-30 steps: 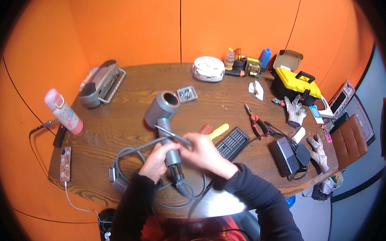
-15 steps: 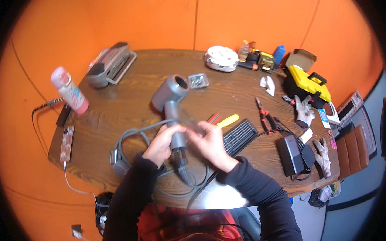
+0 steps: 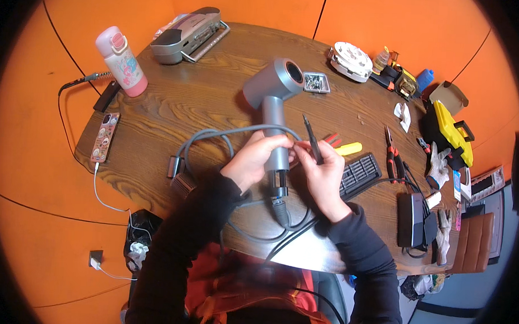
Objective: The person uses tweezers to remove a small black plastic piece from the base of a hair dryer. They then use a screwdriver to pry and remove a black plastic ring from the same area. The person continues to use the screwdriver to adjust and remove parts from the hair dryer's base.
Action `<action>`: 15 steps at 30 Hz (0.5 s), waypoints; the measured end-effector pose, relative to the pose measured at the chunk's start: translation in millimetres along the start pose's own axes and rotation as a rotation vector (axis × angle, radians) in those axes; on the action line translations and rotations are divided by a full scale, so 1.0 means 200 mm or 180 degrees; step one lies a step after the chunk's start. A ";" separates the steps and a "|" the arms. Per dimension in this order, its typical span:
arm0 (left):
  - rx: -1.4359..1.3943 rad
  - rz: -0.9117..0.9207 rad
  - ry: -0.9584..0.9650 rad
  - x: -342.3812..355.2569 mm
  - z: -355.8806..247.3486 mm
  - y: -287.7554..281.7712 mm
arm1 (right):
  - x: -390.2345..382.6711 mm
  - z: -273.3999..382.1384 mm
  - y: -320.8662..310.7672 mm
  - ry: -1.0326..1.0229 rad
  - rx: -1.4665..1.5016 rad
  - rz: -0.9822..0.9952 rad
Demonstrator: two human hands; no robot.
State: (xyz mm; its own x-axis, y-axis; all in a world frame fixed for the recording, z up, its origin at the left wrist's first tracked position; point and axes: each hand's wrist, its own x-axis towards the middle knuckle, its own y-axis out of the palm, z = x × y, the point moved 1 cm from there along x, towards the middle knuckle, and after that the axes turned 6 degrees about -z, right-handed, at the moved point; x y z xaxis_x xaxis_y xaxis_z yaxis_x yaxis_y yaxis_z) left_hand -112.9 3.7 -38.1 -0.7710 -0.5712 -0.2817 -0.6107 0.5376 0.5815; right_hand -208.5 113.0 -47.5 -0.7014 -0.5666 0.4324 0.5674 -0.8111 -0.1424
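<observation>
A grey hair dryer [image 3: 269,88] stands nearly upright above the table, its head at the top and its cord running out at the bottom. My left hand [image 3: 252,157] is closed around its handle. The lower end of the handle shows an opened dark section [image 3: 279,182] above the cord. In my right hand [image 3: 323,178] is a slim dark pen-shaped screwdriver [image 3: 311,135], pointing up and away beside the handle. My right fingertips are close to the handle; I cannot tell if they touch it. The grey cord [image 3: 212,133] loops behind my left hand.
A black bit case [image 3: 361,176] and a yellow-handled tool [image 3: 348,148] lie right of my hand. Beyond are red-handled pliers [image 3: 391,158], gloves [image 3: 438,168] and a yellow-black toolbox [image 3: 450,134]. A tray of screws [image 3: 316,82] sits farther back. At left are a pink bottle [image 3: 123,63] and a phone [image 3: 105,138].
The view has shifted, so the table sits differently in it. My right hand, blurred across the handle before, is now just right of it, with the screwdriver plainly seen. My left hand keeps its grip.
</observation>
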 end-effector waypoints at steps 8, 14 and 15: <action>0.0085 0.0234 0.0014 0.02 -0.01 -0.04 | -0.03 0.04 -0.03 0.0058 -0.0028 0.0194; -0.0323 0.0233 -0.0180 0.04 -0.06 -0.06 | -0.13 0.10 -0.18 0.0439 0.0687 0.0008; -0.0475 0.0247 -0.0239 0.04 -0.06 -0.06 | -0.13 0.11 -0.20 0.0563 0.0875 -0.0041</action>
State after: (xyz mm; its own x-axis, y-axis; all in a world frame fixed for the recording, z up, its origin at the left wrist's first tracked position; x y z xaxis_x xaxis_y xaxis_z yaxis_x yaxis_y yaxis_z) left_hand -109.4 -14.2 -37.1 -0.8295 -0.4807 -0.2845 -0.5196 0.4771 0.7088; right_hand -202.8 163.1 -34.1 -0.7597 -0.5925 0.2678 0.6363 -0.7624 0.1183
